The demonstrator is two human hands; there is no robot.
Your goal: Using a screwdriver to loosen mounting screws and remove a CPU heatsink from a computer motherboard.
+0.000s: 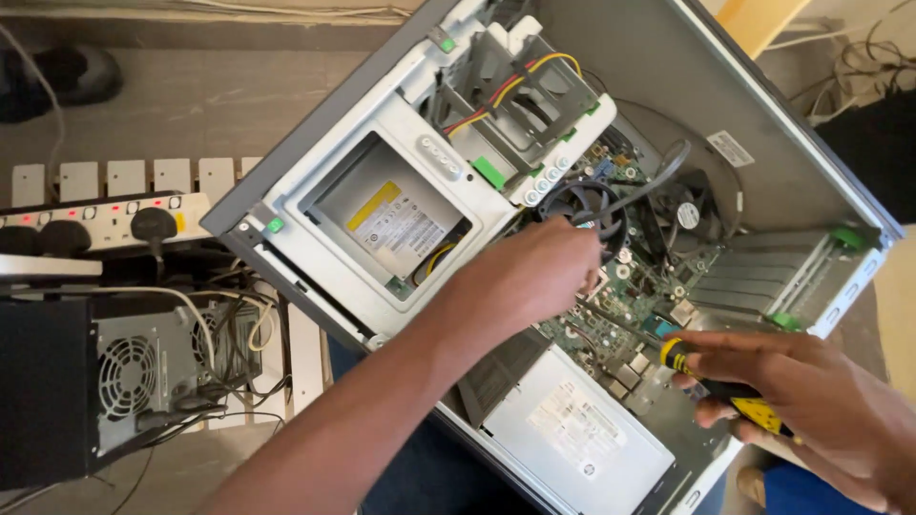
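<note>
Two bare hands at work inside an opened desktop computer case (763, 105).

The right hand (801, 396) is closed around a screwdriver (720, 386) with a ribbed black-and-yellow plastic handle, its tip end toward the green circuit board (658, 277) just beyond the knuckles. The left hand (534, 272) reaches past it to the round black fan (582, 205), fingers curled out of sight, so I cannot tell what they hold. Below that wrist lies the flat grey metal power supply (572, 429); above it, a boxy silver drive (396, 215).
</note>
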